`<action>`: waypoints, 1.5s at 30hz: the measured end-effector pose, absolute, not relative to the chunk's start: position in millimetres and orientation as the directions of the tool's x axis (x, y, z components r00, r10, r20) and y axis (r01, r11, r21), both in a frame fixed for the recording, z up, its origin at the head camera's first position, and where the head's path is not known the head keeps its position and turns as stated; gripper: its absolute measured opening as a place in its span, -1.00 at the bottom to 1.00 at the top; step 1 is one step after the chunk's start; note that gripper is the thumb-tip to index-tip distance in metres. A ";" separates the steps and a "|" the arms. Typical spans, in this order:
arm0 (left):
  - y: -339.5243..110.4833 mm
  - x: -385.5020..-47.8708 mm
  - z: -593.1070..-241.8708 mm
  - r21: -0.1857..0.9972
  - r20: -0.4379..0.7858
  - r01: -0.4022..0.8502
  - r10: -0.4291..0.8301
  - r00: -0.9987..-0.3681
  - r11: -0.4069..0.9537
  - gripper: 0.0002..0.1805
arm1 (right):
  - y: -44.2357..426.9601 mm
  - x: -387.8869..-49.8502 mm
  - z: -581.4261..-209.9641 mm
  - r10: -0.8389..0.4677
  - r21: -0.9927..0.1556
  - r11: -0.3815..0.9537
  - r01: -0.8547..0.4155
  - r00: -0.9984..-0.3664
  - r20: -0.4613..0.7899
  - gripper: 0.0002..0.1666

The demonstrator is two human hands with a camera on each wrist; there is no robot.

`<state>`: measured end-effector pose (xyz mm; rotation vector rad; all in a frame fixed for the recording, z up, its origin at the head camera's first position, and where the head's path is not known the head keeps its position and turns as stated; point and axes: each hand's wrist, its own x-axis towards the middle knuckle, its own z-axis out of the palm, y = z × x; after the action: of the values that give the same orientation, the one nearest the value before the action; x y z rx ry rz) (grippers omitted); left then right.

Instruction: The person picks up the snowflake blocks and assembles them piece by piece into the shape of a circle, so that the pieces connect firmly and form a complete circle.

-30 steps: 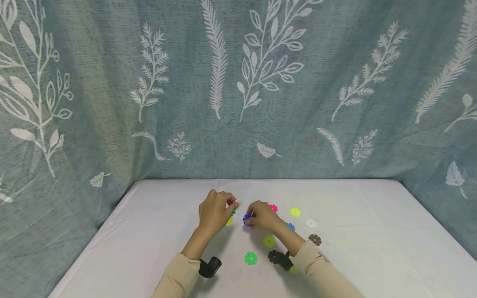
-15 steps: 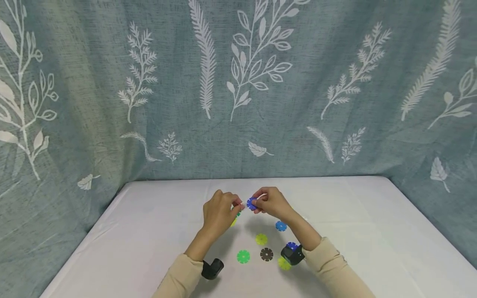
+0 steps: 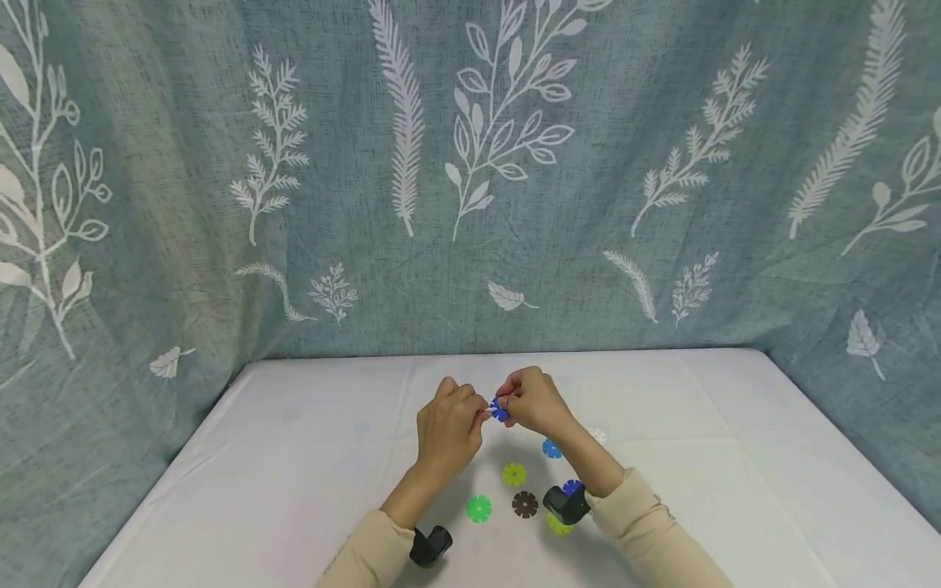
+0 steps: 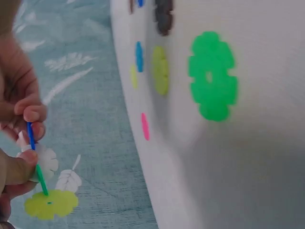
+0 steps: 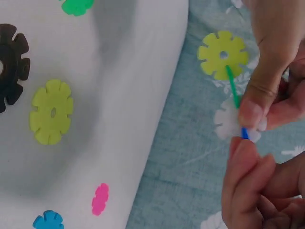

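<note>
My left hand (image 3: 448,429) pinches a white notched disc (image 4: 48,161), joined to a green disc (image 4: 42,179) seen edge-on and a yellow-green disc (image 4: 51,204) at the far end. Between the thumb and fingers of my right hand (image 3: 538,404) is a blue notched disc (image 3: 499,409). Its edge meets the white disc where the fingertips come together, above the table. In the right wrist view the yellow-green disc (image 5: 223,55) hangs off the green one (image 5: 232,86); fingertips hide part of the blue and white discs.
On the white table (image 3: 294,457) lie loose notched discs: green (image 3: 479,509), dark brown (image 3: 525,504), yellow-green (image 3: 514,474), light blue (image 3: 551,448) and pink (image 5: 100,199). Others lie partly under my right forearm. A patterned blue-green curtain (image 3: 441,310) stands behind the table.
The right hand has lifted the blue disc from near the table and brought it against the piece in the left hand. My left hand has moved slightly right. The head view has shifted a little.
</note>
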<state>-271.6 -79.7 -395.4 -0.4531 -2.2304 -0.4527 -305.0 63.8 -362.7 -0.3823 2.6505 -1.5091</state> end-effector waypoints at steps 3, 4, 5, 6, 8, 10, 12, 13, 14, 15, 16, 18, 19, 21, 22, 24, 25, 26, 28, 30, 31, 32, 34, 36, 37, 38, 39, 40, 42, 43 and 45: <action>-81.0 -272.2 -395.4 0.164 0.761 0.459 0.184 -0.622 0.873 -0.87 | 66.9 -306.5 -365.9 -0.289 -0.863 0.470 -0.184 -0.956 0.046 -0.93; -81.4 -272.7 -394.4 0.164 0.754 0.454 0.186 -0.630 0.876 -0.87 | 68.8 -307.6 -367.4 -0.306 -0.867 0.459 -0.193 -0.951 0.050 -0.92; -81.9 -273.0 -393.3 0.160 0.745 0.448 0.190 -0.640 0.880 -0.87 | 71.1 -308.7 -369.1 -0.326 -0.872 0.447 -0.201 -0.944 0.051 -0.91; -82.2 -273.2 -392.8 0.160 0.731 0.439 0.193 -0.655 0.884 -0.86 | 73.7 -309.8 -370.8 -0.347 -0.875 0.434 -0.214 -0.936 0.057 -0.89; -81.9 -273.2 -391.8 0.162 0.698 0.424 0.200 -0.688 0.891 -0.83 | 78.0 -311.5 -372.9 -0.373 -0.873 0.423 -0.244 -0.924 0.078 -0.85; -81.7 -272.8 -391.9 0.155 0.674 0.407 0.205 -0.710 0.900 -0.77 | 80.0 -312.9 -373.5 -0.374 -0.870 0.421 -0.255 -0.923 0.090 -0.82; -82.2 -272.5 -393.2 0.157 0.662 0.395 0.200 -0.722 0.905 -0.67 | 79.8 -313.7 -373.0 -0.359 -0.874 0.425 -0.234 -0.931 0.075 -0.76; -82.4 -272.5 -393.4 0.153 0.658 0.391 0.201 -0.725 0.908 -0.62 | 79.0 -314.1 -373.0 -0.347 -0.877 0.429 -0.217 -0.936 0.062 -0.74; -82.7 -272.7 -393.6 0.147 0.657 0.392 0.207 -0.725 0.908 -0.57 | 78.1 -314.5 -373.2 -0.341 -0.879 0.431 -0.204 -0.939 0.051 -0.71; -82.9 -273.1 -393.5 0.142 0.656 0.397 0.214 -0.724 0.907 -0.54 | 77.1 -314.8 -373.4 -0.336 -0.882 0.431 -0.191 -0.941 0.039 -0.68; -82.9 -273.3 -393.0 0.137 0.653 0.403 0.223 -0.723 0.905 -0.51 | 76.2 -314.8 -373.7 -0.337 -0.883 0.432 -0.186 -0.941 0.033 -0.67; -82.4 -273.6 -392.0 0.135 0.643 0.413 0.238 -0.728 0.900 -0.49 | 75.3 -314.7 -375.0 -0.350 -0.882 0.431 -0.192 -0.936 0.032 -0.66; -82.1 -273.6 -391.4 0.133 0.637 0.418 0.246 -0.731 0.898 -0.49 | 74.7 -314.6 -375.7 -0.357 -0.881 0.430 -0.197 -0.934 0.035 -0.66; -81.9 -273.6 -390.8 0.124 0.630 0.425 0.260 -0.732 0.897 -0.51 | 73.5 -314.2 -376.0 -0.372 -0.879 0.429 -0.209 -0.927 0.039 -0.67; -82.1 -273.6 -390.9 0.119 0.626 0.425 0.265 -0.733 0.897 -0.53 | 73.0 -314.1 -376.0 -0.381 -0.877 0.429 -0.217 -0.924 0.042 -0.67; -82.8 -273.6 -391.4 0.106 0.619 0.427 0.277 -0.735 0.898 -0.57 | 73.1 -313.9 -376.0 -0.394 -0.875 0.431 -0.223 -0.918 0.040 -0.67; -83.3 -273.7 -391.8 0.100 0.615 0.426 0.280 -0.737 0.899 -0.58 | 73.7 -313.5 -375.8 -0.398 -0.870 0.437 -0.226 -0.916 0.039 -0.67; -83.9 -273.9 -392.1 0.098 0.614 0.424 0.280 -0.738 0.900 -0.59 | 74.9 -313.2 -375.8 -0.403 -0.864 0.446 -0.236 -0.914 0.041 -0.67; -85.5 -274.6 -392.5 0.101 0.615 0.420 0.275 -0.739 0.902 -0.60 | 78.9 -311.7 -376.2 -0.411 -0.841 0.474 -0.262 -0.910 0.052 -0.71; -87.7 -275.2 -392.5 0.112 0.619 0.415 0.263 -0.740 0.903 -0.61 | 83.3 -308.1 -377.9 -0.413 -0.779 0.553 -0.295 -0.909 0.051 -0.79; -88.8 -275.4 -392.5 0.121 0.622 0.412 0.254 -0.741 0.903 -0.61 | 85.4 -305.5 -379.1 -0.411 -0.734 0.606 -0.306 -0.911 0.041 -0.83; -90.1 -275.4 -392.4 0.132 0.623 0.408 0.245 -0.743 0.903 -0.62 | 87.0 -302.4 -380.6 -0.415 -0.683 0.659 -0.316 -0.909 0.021 -0.86; -92.5 -275.1 -392.3 0.147 0.624 0.399 0.228 -0.747 0.905 -0.61 | 87.9 -295.6 -384.6 -0.419 -0.569 0.757 -0.322 -0.907 -0.045 -0.87; -94.4 -274.7 -393.0 0.152 0.624 0.390 0.217 -0.750 0.908 -0.61 | 86.1 -289.3 -389.3 -0.419 -0.481 0.818 -0.316 -0.900 -0.121 -0.78; -94.8 -274.5 -393.2 0.149 0.625 0.388 0.218 -0.750 0.910 -0.61 | 84.5 -286.9 -391.5 -0.413 -0.460 0.834 -0.305 -0.898 -0.153 -0.72; -95.1 -274.7 -393.9 0.144 0.626 0.388 0.220 -0.748 0.910 -0.61 | 82.7 -285.1 -394.1 -0.413 -0.442 0.844 -0.304 -0.895 -0.172 -0.68; -95.0 -274.4 -394.2 0.138 0.627 0.390 0.224 -0.746 0.911 -0.61 | 80.9 -283.6 -396.6 -0.410 -0.434 0.849 -0.301 -0.893 -0.183 -0.66; -94.6 -274.4 -394.5 0.133 0.628 0.392 0.229 -0.744 0.910 -0.61 | 78.9 -282.4 -398.7 -0.406 -0.432 0.852 -0.295 -0.894 -0.191 -0.64; -93.5 -274.5 -395.0 0.126 0.631 0.401 0.238 -0.738 0.907 -0.62 | 75.6 -281.0 -402.1 -0.405 -0.433 0.852 -0.294 -0.894 -0.191 -0.65; -92.9 -274.6 -395.2 0.124 0.631 0.402 0.241 -0.738 0.907 -0.62 | 74.2 -280.4 -403.4 -0.406 -0.434 0.852 -0.294 -0.894 -0.190 -0.66; -91.9 -274.4 -395.5 0.124 0.632 0.401 0.239 -0.737 0.908 -0.61 | 72.6 -280.0 -405.6 -0.415 -0.449 0.842 -0.299 -0.890 -0.187 -0.67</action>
<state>-274.4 -91.9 -395.5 -0.4556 -2.4291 -0.3338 -280.0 72.6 -405.6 -0.5435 2.7440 -0.6028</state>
